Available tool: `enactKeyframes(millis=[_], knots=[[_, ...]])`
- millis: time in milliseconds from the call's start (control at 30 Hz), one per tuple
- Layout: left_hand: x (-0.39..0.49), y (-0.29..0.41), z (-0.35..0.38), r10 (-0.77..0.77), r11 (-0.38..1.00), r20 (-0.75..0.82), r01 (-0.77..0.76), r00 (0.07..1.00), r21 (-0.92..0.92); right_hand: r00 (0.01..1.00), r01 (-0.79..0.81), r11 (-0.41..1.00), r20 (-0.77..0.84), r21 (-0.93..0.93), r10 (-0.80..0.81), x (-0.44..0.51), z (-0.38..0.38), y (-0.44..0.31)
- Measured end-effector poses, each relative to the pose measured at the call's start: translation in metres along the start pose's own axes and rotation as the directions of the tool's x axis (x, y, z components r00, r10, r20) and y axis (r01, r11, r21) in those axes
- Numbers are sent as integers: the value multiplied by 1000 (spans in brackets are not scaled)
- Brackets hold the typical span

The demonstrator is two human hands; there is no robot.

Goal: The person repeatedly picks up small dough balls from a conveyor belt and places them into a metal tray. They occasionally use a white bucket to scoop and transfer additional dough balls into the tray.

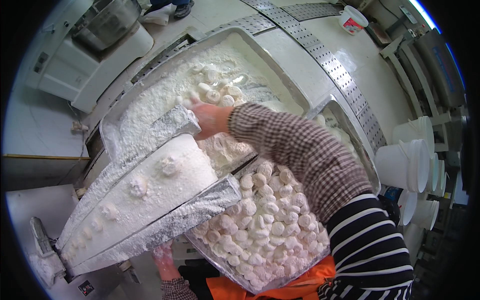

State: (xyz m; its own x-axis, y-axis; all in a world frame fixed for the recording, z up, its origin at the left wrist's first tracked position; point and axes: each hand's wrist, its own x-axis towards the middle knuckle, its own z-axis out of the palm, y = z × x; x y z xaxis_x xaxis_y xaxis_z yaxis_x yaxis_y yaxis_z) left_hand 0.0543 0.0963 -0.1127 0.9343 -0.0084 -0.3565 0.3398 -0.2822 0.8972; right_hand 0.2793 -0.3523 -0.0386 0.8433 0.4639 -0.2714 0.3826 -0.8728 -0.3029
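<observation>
My right hand (210,117), dusted white, reaches over a large tray of flour (142,107) just past the end of a flour-covered conveyor belt (157,187). Its fingers are blurred, so I cannot tell whether they hold a piece. Several floured dough pieces (213,96) lie in the flour beyond the fingers. More dough lumps (169,166) sit in a line along the belt between its metal side rails. My left hand (164,252) is below the near rail (180,210), its fingers hidden. Close to my body, a second tray (215,270) is heaped with floured dough pieces (270,221).
A third metal tray (360,150) with flour stands at the right, partly behind my sleeve. Several white buckets (399,165) line the right side. A mixer (101,48) stands upper left, near a person's shoe (183,9). Perforated metal plates (326,56) cross the floor.
</observation>
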Motion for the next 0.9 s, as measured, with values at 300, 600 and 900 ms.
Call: enactKeyframes(millis=[300,600,900], knots=[[6,-41,-18,164,711,282,85,945,-698,899,-308,945,-358,-109,252,-75,4,73],[13,-30,-5,-321,698,13,246,947,-672,943,328,943,-51,-50,-330,-79,15,-10],[3,29,24,-378,769,-174,204,909,-606,976,-33,777,-186,-628,-109,-130,27,65]])
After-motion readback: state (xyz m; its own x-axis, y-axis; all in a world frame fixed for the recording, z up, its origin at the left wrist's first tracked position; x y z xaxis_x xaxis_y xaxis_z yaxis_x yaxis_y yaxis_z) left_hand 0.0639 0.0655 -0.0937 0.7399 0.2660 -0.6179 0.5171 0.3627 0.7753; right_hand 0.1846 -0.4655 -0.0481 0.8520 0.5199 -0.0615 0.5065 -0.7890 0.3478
